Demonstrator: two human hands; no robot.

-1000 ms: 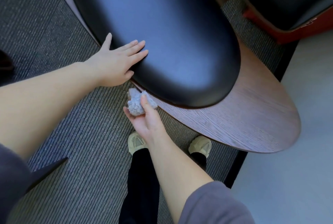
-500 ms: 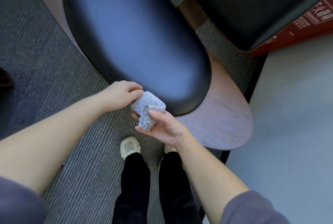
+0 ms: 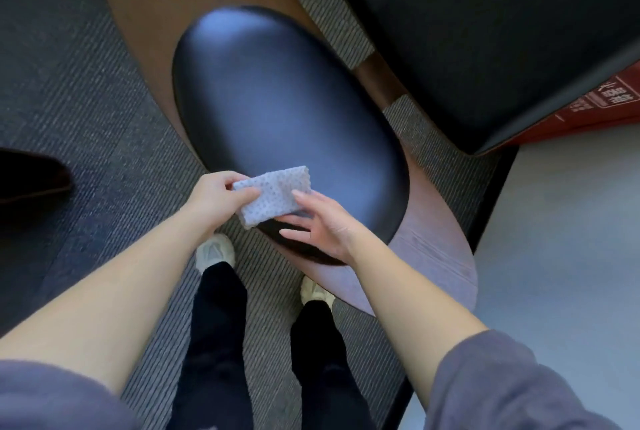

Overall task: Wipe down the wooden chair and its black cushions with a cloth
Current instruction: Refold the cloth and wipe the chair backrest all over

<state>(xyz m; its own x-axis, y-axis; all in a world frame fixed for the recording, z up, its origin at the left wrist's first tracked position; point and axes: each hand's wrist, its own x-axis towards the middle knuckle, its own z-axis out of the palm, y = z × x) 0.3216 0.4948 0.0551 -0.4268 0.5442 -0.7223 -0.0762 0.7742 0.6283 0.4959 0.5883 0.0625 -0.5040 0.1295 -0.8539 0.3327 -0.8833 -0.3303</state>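
Unbunched now, the cloth (image 3: 273, 195) spans my grips: left hand (image 3: 214, 197) pinches one end, right hand (image 3: 322, 225) pins the other under its thumb. Limp, light, I judge; edges hold best.

One cloth (image 3: 273, 199), two hands — left hand (image 3: 214, 197), right hand (image 3: 323, 225) — two black cushions (image 3: 277, 100) (image 3: 485, 31), two shoes (image 3: 214, 253) (image 3: 317, 291), one wooden chair (image 3: 433, 267)

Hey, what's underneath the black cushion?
A wooden chair panel sticks out beneath the cushion. How they join is hidden by the cushion itself.
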